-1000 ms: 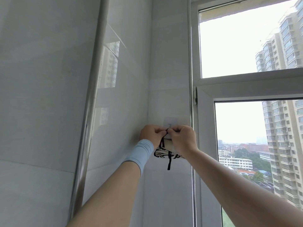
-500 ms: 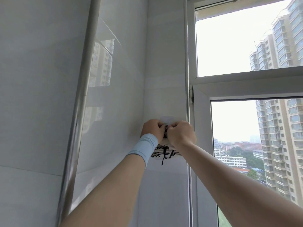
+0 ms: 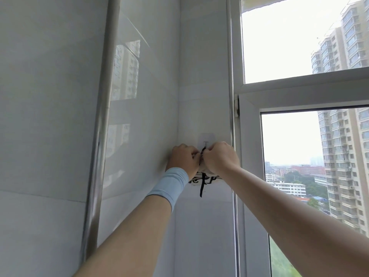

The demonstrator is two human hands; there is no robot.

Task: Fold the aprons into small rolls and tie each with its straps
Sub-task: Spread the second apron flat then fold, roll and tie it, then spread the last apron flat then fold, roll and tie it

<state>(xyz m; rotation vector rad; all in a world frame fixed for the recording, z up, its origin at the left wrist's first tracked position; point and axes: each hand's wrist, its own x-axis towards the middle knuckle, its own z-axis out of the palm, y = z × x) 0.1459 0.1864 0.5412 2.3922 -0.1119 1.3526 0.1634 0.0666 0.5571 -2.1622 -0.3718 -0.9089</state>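
1. White cloth printed with black marks, the rolled apron (image 3: 205, 178) sits directly under our curled fingers, close against the wall. Only its lower edge shows beneath the two hands.
2. Its thin black strap (image 3: 201, 187) rises through the narrow gap between our two sets of fingers. One loose end dangles straight down below the roll.
3. Our left hand (image 3: 184, 159) is curled tight, its fingertips bunched together and pinching the strap at the inner side of the fist.
4. Our right hand (image 3: 219, 158) shows us its knuckles, with the fingers tucked under and closed on the same strap. It touches the left fingers, and its fingertips are hidden from us.
5. A small clear adhesive hook (image 3: 205, 139) with a metal prong is stuck to the wall just above our fingers. The strap reaches up to the prong, but we cannot tell whether it is looped over it.
6. A pale blue stretchy wristband (image 3: 169, 186) wraps our left wrist, below and to the left of the fingers.
7. The glossy white tiled wall (image 3: 203, 86) stands behind our fingers and meets a second tiled face just to their left.
8. A tall shiny steel pipe (image 3: 99, 136) runs upright, well to the left of our fingers.
9. The white plastic window frame (image 3: 249, 156) begins just right of our right fingers. Through its glass we see beige apartment towers (image 3: 343, 156) far beyond them.
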